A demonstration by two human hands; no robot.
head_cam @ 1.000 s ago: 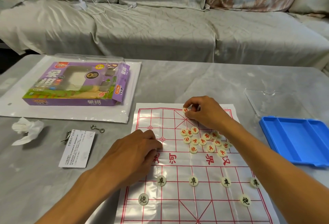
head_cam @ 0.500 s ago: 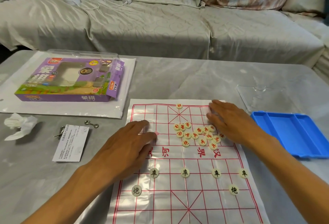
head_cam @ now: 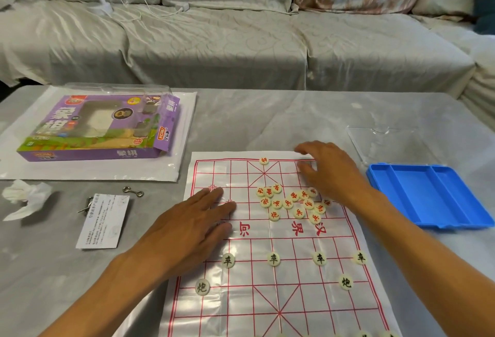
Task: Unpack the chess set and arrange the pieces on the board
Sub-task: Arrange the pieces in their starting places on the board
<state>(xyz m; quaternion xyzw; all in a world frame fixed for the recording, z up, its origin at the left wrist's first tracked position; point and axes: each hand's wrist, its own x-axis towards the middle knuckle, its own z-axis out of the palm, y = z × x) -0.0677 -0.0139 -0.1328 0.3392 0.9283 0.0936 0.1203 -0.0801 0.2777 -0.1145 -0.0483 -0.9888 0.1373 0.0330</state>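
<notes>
Chess pieces, small cream discs with red characters (head_cam: 292,202), lie heaped on the far half of the thin plastic red-gridded board (head_cam: 278,296), one red disc (head_cam: 264,160) alone at the far edge; black-marked discs (head_cam: 273,259) sit in near rows. Left hand (head_cam: 187,229) presses flat, fingers straight; right hand (head_cam: 332,173) rests open at the far right corner, holding nothing. Blue plastic tray (head_cam: 428,197) right, purple cardboard box (head_cam: 104,127) far left

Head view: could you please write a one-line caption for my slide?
Both hands, left and right, press flat on the chess board beside a heap of unsorted red pieces.
</notes>
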